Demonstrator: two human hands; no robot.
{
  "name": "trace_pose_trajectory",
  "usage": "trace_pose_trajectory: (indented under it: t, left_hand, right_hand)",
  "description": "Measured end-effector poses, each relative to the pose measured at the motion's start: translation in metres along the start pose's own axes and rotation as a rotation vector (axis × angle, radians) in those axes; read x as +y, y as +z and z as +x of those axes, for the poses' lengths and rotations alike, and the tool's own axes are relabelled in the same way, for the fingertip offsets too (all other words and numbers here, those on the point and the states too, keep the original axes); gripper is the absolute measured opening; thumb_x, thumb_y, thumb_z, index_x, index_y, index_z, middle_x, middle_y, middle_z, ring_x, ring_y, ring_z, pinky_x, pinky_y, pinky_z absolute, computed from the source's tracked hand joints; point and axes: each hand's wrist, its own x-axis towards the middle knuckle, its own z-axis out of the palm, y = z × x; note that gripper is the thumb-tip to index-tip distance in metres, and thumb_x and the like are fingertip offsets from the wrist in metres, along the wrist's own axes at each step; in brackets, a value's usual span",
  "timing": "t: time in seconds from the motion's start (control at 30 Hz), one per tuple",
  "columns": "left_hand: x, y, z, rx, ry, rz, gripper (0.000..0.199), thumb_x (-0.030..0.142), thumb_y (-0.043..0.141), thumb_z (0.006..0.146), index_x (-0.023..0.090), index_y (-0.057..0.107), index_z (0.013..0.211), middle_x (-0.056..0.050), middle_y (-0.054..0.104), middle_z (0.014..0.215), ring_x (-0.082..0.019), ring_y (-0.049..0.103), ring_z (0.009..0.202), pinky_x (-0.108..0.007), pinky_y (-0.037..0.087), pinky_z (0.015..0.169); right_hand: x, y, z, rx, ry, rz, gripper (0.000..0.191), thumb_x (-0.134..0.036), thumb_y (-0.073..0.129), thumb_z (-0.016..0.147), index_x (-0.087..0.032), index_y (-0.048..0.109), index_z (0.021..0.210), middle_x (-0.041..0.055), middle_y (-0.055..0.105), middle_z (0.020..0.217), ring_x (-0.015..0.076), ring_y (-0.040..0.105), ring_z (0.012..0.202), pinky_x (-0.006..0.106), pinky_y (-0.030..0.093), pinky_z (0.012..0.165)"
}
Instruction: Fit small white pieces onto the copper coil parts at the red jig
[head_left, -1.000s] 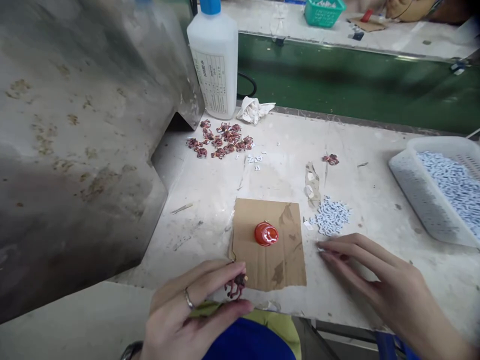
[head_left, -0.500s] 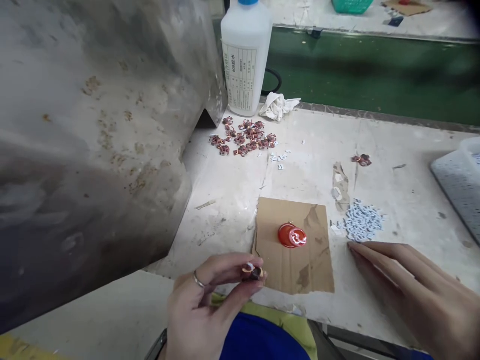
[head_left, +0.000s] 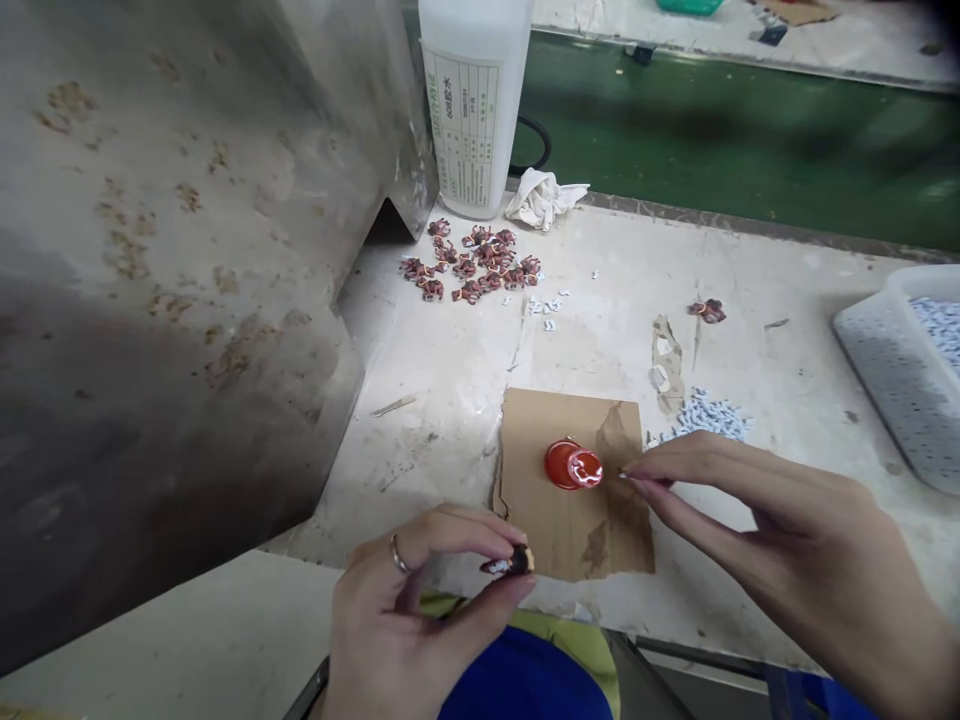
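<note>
"What's leftmost?"
"The left hand (head_left: 409,610), by the tabletop's (head_left: 592,350) front edge, its fingers pinching a figure (head_left: 511,562)."

"How does the figure look?"
"Small and stubby from this angle: dark brown towards the right, tan at its right end, bluish white along the left part, reddish brown at the left tip. Fingers cover some of it, and the finer detail is blurred."

"Next?"
"The cardboard (head_left: 540,530), close to the tabletop's front edge, with a glossy red cup (head_left: 572,466) standing on it."

"Then?"
"A bit (head_left: 623,476), pale and tiny, too small to make out its shape, just inside the cardboard's right edge. The right hand (head_left: 795,520) has it at the fingers' tips."

"Past that?"
"A pale blue pile (head_left: 712,412) partly behind that hand, then a white basket (head_left: 874,350), well back from the front edge."
</note>
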Motion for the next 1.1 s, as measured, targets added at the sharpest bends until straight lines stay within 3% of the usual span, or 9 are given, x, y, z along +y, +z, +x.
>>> trace_pose_trajectory:
  t: [0.13, 0.23, 0.37, 0.5, 0.77, 0.93, 1.1]
  left_hand:
    - [-0.001, -0.001, -0.007, 0.065, -0.059, 0.055, 0.027, 0.012, 0.087, 0.08, 0.029, 0.072, 0.096, 0.011, 0.081, 0.089, -0.007, 0.08, 0.079, -0.008, 0.065, 0.078]
    - [-0.001, -0.001, -0.006, 0.113, -0.012, 0.136, 0.026, 0.019, 0.089, 0.079, 0.03, 0.075, 0.097, 0.012, 0.081, 0.087, -0.006, 0.079, 0.072, -0.004, 0.063, 0.073]
    - [-0.001, 0.0, -0.001, 0.076, 0.032, 0.211, 0.029, 0.015, 0.085, 0.083, 0.032, 0.077, 0.104, 0.011, 0.083, 0.096, -0.005, 0.08, 0.08, -0.002, 0.062, 0.081]
    - [-0.001, -0.002, 0.003, 0.027, 0.057, 0.166, 0.026, 0.01, 0.082, 0.085, 0.028, 0.075, 0.1, 0.009, 0.082, 0.097, -0.008, 0.08, 0.085, -0.01, 0.066, 0.082]
    - [0.005, 0.008, 0.009, 0.007, 0.113, 0.161, 0.022, 0.014, 0.082, 0.087, 0.027, 0.076, 0.103, 0.009, 0.082, 0.096, -0.005, 0.079, 0.083, -0.007, 0.065, 0.082]
    - [0.004, 0.016, 0.012, -0.011, 0.123, 0.124, 0.018, 0.013, 0.081, 0.087, 0.025, 0.075, 0.099, 0.009, 0.082, 0.098, -0.006, 0.08, 0.088, -0.01, 0.066, 0.086]
    - [0.003, 0.018, 0.015, -0.01, 0.143, 0.102, 0.015, 0.01, 0.08, 0.087, 0.022, 0.075, 0.096, 0.007, 0.082, 0.096, -0.007, 0.079, 0.087, -0.012, 0.066, 0.084]
  right_hand:
    - [-0.004, 0.005, 0.008, -0.018, -0.052, -0.041, 0.017, -0.025, 0.06, 0.104, -0.024, 0.076, 0.1, 0.0003, 0.08, 0.101, 0.0118, 0.077, 0.084, 0.016, 0.062, 0.075]
    - [-0.005, 0.006, 0.009, -0.018, -0.087, -0.078, 0.018, -0.023, 0.059, 0.104, -0.024, 0.077, 0.1, 0.0016, 0.08, 0.102, 0.0132, 0.077, 0.083, 0.019, 0.063, 0.072]
    - [-0.004, 0.007, 0.009, -0.034, -0.115, -0.084, 0.017, -0.02, 0.059, 0.102, -0.024, 0.076, 0.102, 0.0028, 0.079, 0.102, 0.0153, 0.077, 0.083, 0.022, 0.063, 0.07]
    - [-0.004, 0.006, 0.007, -0.029, -0.108, -0.07, 0.017, -0.021, 0.059, 0.102, -0.026, 0.075, 0.104, 0.0018, 0.079, 0.104, 0.0155, 0.077, 0.083, 0.023, 0.064, 0.071]
    - [-0.024, 0.008, -0.008, 0.039, 0.067, 0.165, 0.011, -0.03, 0.067, 0.101, -0.037, 0.074, 0.107, -0.0023, 0.079, 0.104, 0.0176, 0.077, 0.087, 0.025, 0.066, 0.071]
    - [-0.034, 0.015, -0.017, 0.009, 0.042, 0.304, 0.021, -0.019, 0.065, 0.1, -0.034, 0.073, 0.112, 0.0026, 0.077, 0.108, 0.0204, 0.077, 0.1, 0.027, 0.067, 0.073]
    - [-0.038, 0.014, -0.013, -0.062, 0.018, 0.341, 0.031, -0.009, 0.063, 0.098, -0.032, 0.071, 0.117, 0.0028, 0.077, 0.111, 0.0178, 0.077, 0.098, 0.024, 0.068, 0.078]
